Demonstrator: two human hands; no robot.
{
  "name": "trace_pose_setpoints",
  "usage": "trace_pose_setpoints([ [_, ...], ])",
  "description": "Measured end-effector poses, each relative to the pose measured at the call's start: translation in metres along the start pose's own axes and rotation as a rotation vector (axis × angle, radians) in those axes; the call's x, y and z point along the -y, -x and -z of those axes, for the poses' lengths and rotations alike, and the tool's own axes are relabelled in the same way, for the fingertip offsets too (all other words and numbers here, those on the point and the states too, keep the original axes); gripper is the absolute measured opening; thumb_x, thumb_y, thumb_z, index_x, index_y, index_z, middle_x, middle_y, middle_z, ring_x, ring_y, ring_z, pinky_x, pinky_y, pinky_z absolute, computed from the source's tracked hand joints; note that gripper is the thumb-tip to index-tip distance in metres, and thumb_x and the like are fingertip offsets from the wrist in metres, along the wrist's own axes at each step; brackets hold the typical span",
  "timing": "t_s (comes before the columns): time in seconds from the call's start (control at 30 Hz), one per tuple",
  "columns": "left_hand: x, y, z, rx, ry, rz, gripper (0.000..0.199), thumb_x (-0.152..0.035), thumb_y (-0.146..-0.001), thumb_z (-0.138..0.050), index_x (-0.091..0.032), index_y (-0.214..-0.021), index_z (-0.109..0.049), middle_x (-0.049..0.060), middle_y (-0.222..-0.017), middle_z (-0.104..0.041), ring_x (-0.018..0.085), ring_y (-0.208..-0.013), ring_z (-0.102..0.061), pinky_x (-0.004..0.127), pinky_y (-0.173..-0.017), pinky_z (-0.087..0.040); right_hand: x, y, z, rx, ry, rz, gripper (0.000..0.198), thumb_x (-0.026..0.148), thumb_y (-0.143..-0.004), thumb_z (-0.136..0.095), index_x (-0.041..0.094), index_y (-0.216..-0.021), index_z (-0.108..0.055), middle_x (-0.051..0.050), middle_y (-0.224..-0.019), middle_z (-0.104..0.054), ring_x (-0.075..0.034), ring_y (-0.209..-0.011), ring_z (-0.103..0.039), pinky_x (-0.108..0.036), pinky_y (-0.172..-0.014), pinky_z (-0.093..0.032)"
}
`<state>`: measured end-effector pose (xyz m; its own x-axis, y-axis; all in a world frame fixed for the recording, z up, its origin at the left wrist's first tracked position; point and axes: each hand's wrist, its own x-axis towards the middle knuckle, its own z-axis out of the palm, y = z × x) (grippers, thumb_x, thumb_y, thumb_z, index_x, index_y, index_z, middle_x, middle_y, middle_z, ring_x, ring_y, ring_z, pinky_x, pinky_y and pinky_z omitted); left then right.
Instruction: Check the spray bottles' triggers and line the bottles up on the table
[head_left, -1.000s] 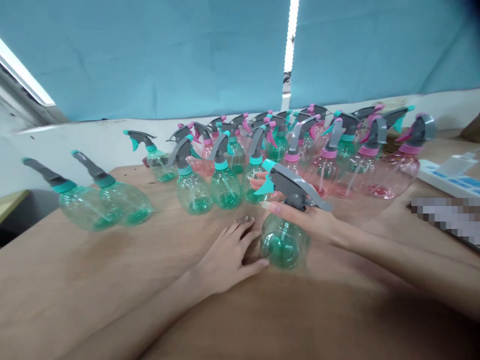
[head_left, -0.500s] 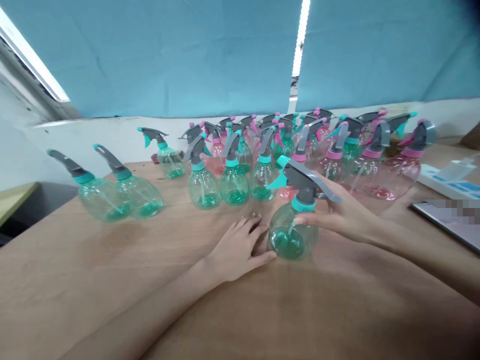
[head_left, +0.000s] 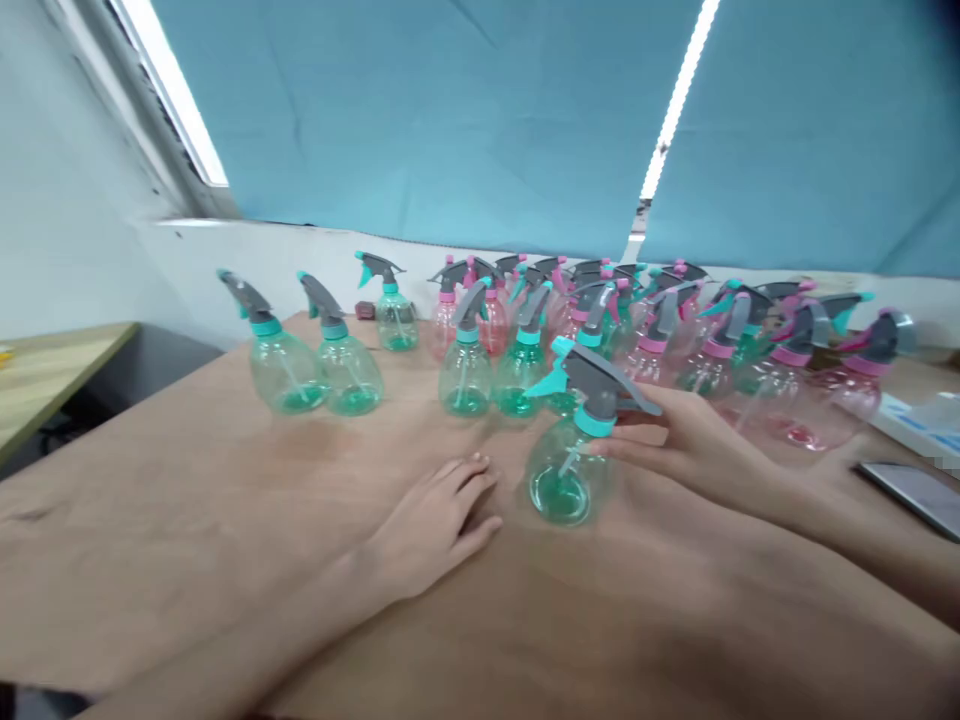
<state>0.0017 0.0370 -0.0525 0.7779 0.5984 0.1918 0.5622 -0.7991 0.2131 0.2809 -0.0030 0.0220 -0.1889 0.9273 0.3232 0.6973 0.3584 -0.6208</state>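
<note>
Wooden table (head_left: 210,510): fills most of the lower frame, brown and bare-topped along its near side.
Blue curtain (head_left: 480,130): spans the upper frame, split by a bright slanting gap right of centre.
White wall (head_left: 202,270): runs below the curtain and up the left side.
Spray bottle cluster (head_left: 650,362): pink and green ones stand crowded from the centre to the right of the frame, all with grey heads.
Side table (head_left: 67,365): pale yellowish top, at the left edge.
Green pair (head_left: 349,375): two bottles side by side, left of centre.
Held green bottle (head_left: 564,470): just right of centre, in front of the cluster, head turned to frame left; whether its base touches the table cannot be told.
Right hand (head_left: 686,430): grips that bottle just below its turquoise collar, thumb on the near side.
Left hand (head_left: 427,520): open, palm down on the table, lower centre, near the held bottle but apart from it.
Phone-like slab (head_left: 919,495): flat at the right edge.
Lone green bottle (head_left: 396,318): upright, behind the pair.
Dark red block (head_left: 365,310): beside the lone bottle.
</note>
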Motion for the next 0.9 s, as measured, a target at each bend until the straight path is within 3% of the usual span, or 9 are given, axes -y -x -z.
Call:
trace_pose_setpoints([
  [0.2, 0.046, 0.063, 0.022, -0.132, 0.031, 0.226, 0.034, -0.038, -0.095, -0.047, -0.022, -0.125, -0.049, 0.007, -0.13, -0.054, 0.026, -0.121, -0.05, 0.045, -0.102, -0.039, 0.049, -0.051, -0.06, 0.062, -0.118, 0.159, 0.029, 0.043, -0.079, -0.067, 0.022, -0.099, -0.063, -0.004, -0.1, -0.07, -0.022, -0.091, -0.067, -0.036, -0.079, -0.053],
  [0.4, 0.059, 0.085, 0.029, -0.203, 0.09, 0.289, 0.025, -0.032, -0.096, -0.044, -0.024, -0.119, -0.048, 0.006, -0.121, -0.055, 0.024, -0.112, -0.055, 0.042, -0.097, -0.043, 0.075, -0.108, -0.104, 0.022, -0.062, 0.229, 0.032, 0.037, -0.079, -0.068, 0.015, -0.101, -0.061, -0.008, -0.092, -0.071, -0.022, -0.085, -0.067, -0.035, -0.074, -0.051],
  [0.6, 0.056, 0.083, 0.025, -0.218, 0.095, 0.283, 0.022, -0.029, -0.095, -0.044, -0.024, -0.115, -0.051, 0.005, -0.117, -0.056, 0.024, -0.106, -0.058, 0.041, -0.092, -0.047, 0.069, -0.143, -0.124, -0.065, -0.016, 0.184, 0.032, 0.036, -0.079, -0.067, 0.014, -0.101, -0.059, -0.009, -0.085, -0.071, -0.024, -0.079, -0.066, -0.037, -0.069, -0.049],
  [0.9, 0.06, 0.082, 0.019, -0.226, 0.084, 0.244, 0.021, -0.026, -0.095, -0.044, -0.024, -0.114, -0.052, 0.006, -0.12, -0.056, 0.024, -0.113, -0.055, 0.043, -0.097, -0.045, 0.067, -0.163, -0.138, -0.125, 0.004, 0.168, 0.027, 0.029, -0.082, -0.064, 0.011, -0.103, -0.062, -0.012, -0.093, -0.071, -0.025, -0.088, -0.066, -0.038, -0.077, -0.048],
])
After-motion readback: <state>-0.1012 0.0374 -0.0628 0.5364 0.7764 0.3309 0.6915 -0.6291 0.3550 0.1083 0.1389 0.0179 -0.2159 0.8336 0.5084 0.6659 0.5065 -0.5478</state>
